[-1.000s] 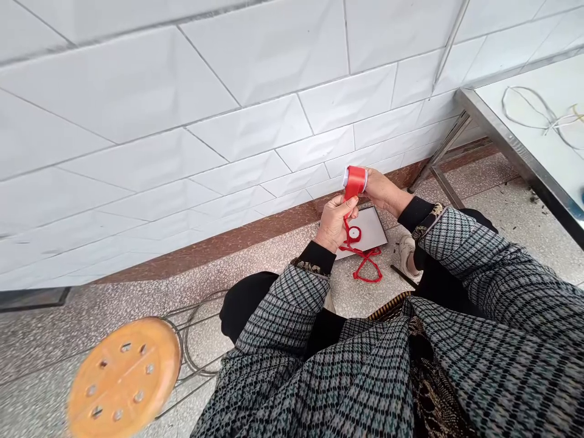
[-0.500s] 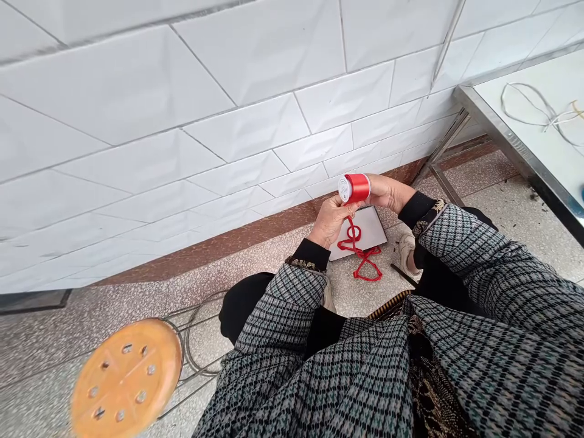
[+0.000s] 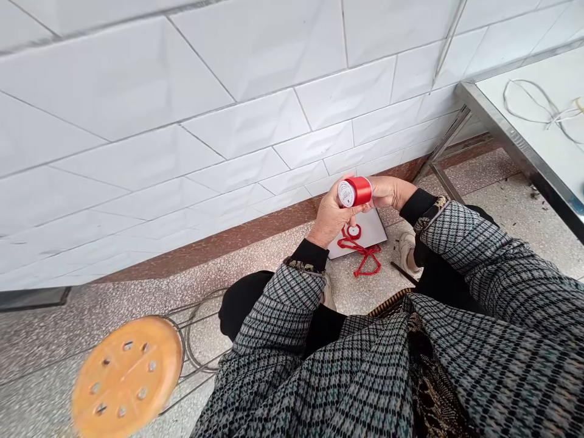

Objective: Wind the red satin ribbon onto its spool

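Left hand point(image 3: 329, 216) and right hand point(image 3: 389, 192) share a pinching grip on the red spool point(image 3: 359, 191)

Spool point(image 3: 359, 191): glossy red thread, smooth white end.
Cord point(image 3: 365, 258): red, matt.
Wall tiles point(image 3: 182, 91): white ceramic, glossy, rippled.
Floor point(image 3: 137, 292): speckled stone, matt.
Stool seat point(image 3: 125, 377), lower left: orange, smooth, wood-like.
Stool frame point(image 3: 196, 328): metal wire.
Table edge point(image 3: 515, 146), upper right: shiny metal.
Sleeves point(image 3: 479, 261): woven checked cloth.
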`<state>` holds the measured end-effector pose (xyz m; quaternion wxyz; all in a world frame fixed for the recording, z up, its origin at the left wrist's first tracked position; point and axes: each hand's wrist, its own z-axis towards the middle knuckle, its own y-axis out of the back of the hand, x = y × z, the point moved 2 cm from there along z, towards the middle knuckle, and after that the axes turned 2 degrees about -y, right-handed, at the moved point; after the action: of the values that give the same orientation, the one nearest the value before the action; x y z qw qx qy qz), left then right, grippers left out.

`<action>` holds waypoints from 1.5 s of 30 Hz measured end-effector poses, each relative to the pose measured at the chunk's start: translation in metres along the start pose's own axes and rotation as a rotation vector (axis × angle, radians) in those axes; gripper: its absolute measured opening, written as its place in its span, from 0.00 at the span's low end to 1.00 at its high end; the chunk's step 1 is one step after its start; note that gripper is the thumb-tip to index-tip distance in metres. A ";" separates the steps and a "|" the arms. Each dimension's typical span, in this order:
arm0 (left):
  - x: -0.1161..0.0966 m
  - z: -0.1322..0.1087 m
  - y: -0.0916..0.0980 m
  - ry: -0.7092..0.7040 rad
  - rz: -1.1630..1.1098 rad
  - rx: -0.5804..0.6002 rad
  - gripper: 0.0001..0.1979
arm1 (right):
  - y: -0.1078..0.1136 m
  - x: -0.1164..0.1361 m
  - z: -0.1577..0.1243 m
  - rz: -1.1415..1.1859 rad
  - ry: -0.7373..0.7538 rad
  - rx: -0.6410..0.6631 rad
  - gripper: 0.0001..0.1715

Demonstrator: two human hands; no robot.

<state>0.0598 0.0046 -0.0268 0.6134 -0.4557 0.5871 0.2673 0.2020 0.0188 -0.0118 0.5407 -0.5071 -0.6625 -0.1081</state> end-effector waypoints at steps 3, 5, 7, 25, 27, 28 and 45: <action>-0.002 -0.001 0.001 0.010 -0.046 0.023 0.37 | 0.002 -0.001 -0.004 -0.083 0.011 0.015 0.22; -0.001 -0.001 0.003 0.023 -0.094 0.013 0.32 | 0.009 0.002 -0.007 -0.182 0.096 -0.078 0.27; 0.001 0.000 0.005 0.049 -0.141 0.007 0.28 | 0.016 0.009 -0.009 -0.325 0.309 -0.205 0.33; -0.004 -0.010 -0.018 0.085 -0.437 -0.102 0.21 | 0.036 0.018 -0.011 -0.650 0.611 -0.730 0.17; -0.005 -0.011 -0.018 0.107 -0.448 -0.080 0.18 | 0.036 0.018 -0.011 -0.632 0.600 -0.728 0.17; -0.005 -0.012 -0.018 0.118 -0.461 -0.073 0.17 | 0.036 0.018 -0.011 -0.629 0.599 -0.726 0.18; 0.000 -0.006 -0.017 -0.005 -0.483 -0.065 0.26 | 0.031 0.022 -0.018 -0.802 0.660 -0.633 0.19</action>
<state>0.0714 -0.0086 -0.0223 0.6460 -0.6017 0.4505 0.1329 0.2390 0.0329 0.0005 0.4577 -0.2936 -0.5349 -0.6467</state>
